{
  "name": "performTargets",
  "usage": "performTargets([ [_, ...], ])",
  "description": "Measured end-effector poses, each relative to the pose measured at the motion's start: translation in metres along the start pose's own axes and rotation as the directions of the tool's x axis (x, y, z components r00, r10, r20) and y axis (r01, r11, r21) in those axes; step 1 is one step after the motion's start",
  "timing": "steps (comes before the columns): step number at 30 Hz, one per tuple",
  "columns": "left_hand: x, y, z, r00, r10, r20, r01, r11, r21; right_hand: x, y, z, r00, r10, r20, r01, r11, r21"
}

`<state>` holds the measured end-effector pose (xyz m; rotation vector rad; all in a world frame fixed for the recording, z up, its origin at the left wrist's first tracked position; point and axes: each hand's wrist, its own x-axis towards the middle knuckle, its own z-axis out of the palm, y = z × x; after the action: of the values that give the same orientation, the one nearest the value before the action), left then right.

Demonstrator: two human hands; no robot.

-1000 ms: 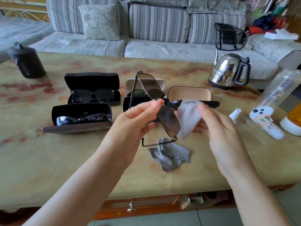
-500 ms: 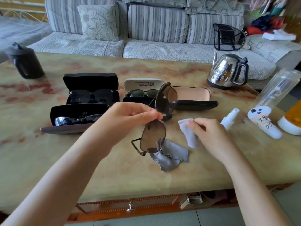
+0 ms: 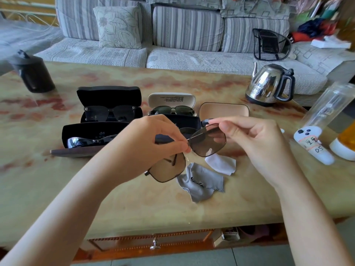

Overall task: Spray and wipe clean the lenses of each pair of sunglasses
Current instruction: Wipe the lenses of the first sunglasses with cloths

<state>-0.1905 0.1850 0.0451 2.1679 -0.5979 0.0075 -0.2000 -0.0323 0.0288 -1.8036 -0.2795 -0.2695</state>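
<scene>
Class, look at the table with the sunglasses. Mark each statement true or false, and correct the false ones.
1. Both hands hold the brown sunglasses. True: left hand, right hand.
2. The white cloth is in the right hand. False: it lies on the table.
3. The grey cloth lies on the table. True.
4. The kettle stands at the left. False: far right.
5. Every case is closed. False: the black case stands open.

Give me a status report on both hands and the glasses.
Left hand pinches the bridge of the brown-tinted metal-frame sunglasses; right hand grips the outer rim. White wipe and grey cloth lie beneath, untouched. Nothing obstructing.
</scene>
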Motion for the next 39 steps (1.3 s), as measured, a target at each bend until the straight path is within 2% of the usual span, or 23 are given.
performTargets([
  [6, 0.003, -0.004, 0.002, 0.995, -0.037, -0.094, 0.040, 0.999, 0.027, -0.004, 0.005, 0.004, 0.991, 0.106, -0.085, -0.089, 0.977, 0.191],
  [12, 0.007, -0.019, -0.007, 0.958, -0.222, -0.183, 0.162, 0.941, -0.297, 0.001, 0.012, 0.004, 0.960, 0.185, -0.211, -0.119, 0.950, 0.290],
  [17, 0.011, -0.031, -0.002, 0.914, -0.403, -0.054, 0.308, 0.773, -0.555, 0.002, 0.013, 0.001, 0.933, 0.206, -0.295, -0.078, 0.916, 0.393],
  [22, 0.015, -0.037, 0.005, 0.929, -0.370, -0.033, 0.203, 0.580, -0.789, 0.002, 0.012, 0.005, 0.927, 0.219, -0.304, -0.075, 0.903, 0.423],
  [27, 0.016, -0.039, 0.003, 0.956, -0.294, -0.004, 0.136, 0.453, -0.881, 0.003, 0.018, 0.008, 0.908, 0.240, -0.343, -0.124, 0.937, 0.327],
  [34, 0.023, -0.051, 0.010, 0.951, -0.305, -0.045, 0.105, 0.459, -0.882, 0.007, 0.019, 0.002, 0.950, 0.285, -0.126, -0.209, 0.881, 0.424],
  [37, 0.035, -0.053, 0.016, 0.953, -0.298, -0.054, 0.102, 0.486, -0.868, 0.017, 0.020, -0.013, 0.946, 0.324, -0.033, -0.277, 0.856, 0.437],
  [39, 0.050, -0.049, 0.020, 0.957, -0.285, -0.050, 0.103, 0.496, -0.862, 0.029, 0.021, -0.029, 0.940, 0.340, -0.021, -0.303, 0.863, 0.404],
])
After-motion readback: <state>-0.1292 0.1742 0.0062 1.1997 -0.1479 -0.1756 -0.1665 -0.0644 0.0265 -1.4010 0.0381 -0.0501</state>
